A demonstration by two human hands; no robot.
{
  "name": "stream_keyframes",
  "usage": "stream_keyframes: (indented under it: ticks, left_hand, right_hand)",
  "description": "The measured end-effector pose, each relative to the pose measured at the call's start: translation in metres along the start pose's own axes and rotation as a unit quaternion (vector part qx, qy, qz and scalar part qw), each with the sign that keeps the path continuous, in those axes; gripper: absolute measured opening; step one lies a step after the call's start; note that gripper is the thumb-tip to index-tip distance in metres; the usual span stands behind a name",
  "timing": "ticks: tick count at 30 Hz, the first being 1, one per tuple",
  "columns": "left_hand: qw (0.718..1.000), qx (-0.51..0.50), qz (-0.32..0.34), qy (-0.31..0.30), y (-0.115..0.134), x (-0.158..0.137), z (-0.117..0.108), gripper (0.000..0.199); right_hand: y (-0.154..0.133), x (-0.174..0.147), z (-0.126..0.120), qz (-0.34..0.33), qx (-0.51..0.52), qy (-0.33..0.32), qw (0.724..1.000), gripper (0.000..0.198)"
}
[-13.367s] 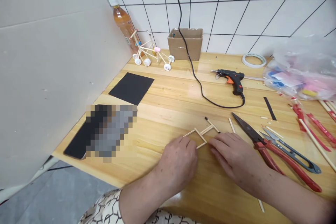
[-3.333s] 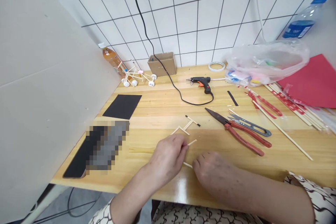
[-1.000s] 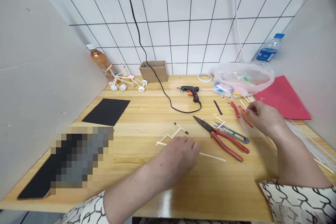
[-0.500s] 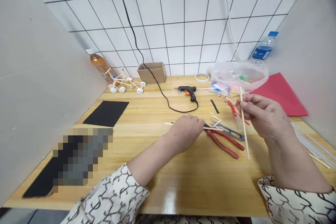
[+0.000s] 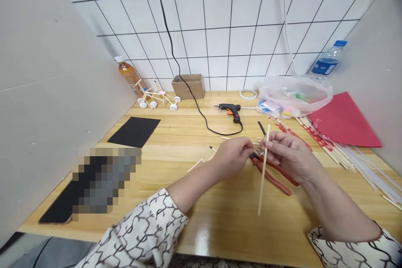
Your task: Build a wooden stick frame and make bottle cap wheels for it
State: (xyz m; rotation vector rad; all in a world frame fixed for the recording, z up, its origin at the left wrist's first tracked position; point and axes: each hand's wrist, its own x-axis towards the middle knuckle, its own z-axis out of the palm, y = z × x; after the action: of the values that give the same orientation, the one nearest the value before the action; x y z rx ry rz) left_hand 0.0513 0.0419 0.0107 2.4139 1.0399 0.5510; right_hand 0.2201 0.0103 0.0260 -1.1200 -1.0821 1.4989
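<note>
My right hand (image 5: 290, 157) pinches a thin wooden stick (image 5: 263, 180) near its upper end; the stick stands nearly upright over the table. Just left of it, my left hand (image 5: 234, 157) is closed, thumb and fingers drawn together; what they hold, if anything, is hidden. Red-handled pliers (image 5: 276, 182) lie under and between the hands, their jaws toward my left fingertips. Short bits of stick (image 5: 196, 164) lie by my left wrist. My right hand mostly covers the grey thread snips behind it.
A black glue gun (image 5: 230, 109) lies beyond the hands, its cord running up the wall. A small stick frame with white wheels (image 5: 157, 96), a cardboard box (image 5: 188, 86) and a plastic bag (image 5: 295, 92) stand at the back. Bundled sticks (image 5: 329, 146) lie right, beside red sheet (image 5: 348, 121).
My right hand has moved left with the stick, closer to my left hand and over the pliers. My left hand has lifted its fingers slightly. The view has shifted a little to the right.
</note>
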Motion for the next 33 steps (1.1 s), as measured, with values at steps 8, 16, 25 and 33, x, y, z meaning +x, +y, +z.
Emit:
stream_keyframes:
  ticks: [8, 16, 25, 33]
  left_hand:
    - [0.860, -0.468, -0.200, 0.018, 0.009, -0.059, -0.004, 0.010]
    - [0.868, -0.427, -0.252, 0.005, -0.001, -0.089, -0.007, 0.005]
    - [0.834, -0.491, -0.251, -0.004, -0.005, -0.093, -0.001, 0.017]
    - [0.746, -0.607, -0.273, -0.011, -0.011, -0.085, 0.002, 0.032]
  right_hand:
    - [0.026, -0.003, 0.032, 0.039, 0.005, -0.063, 0.997, 0.022]
    - [0.050, -0.006, 0.053, 0.079, -0.034, -0.110, 0.990, 0.025]
    - [0.026, -0.001, 0.029, 0.015, -0.273, -0.120, 0.954, 0.017]
    - [0.007, 0.029, -0.052, -0.050, -0.666, 0.034, 0.743, 0.014]
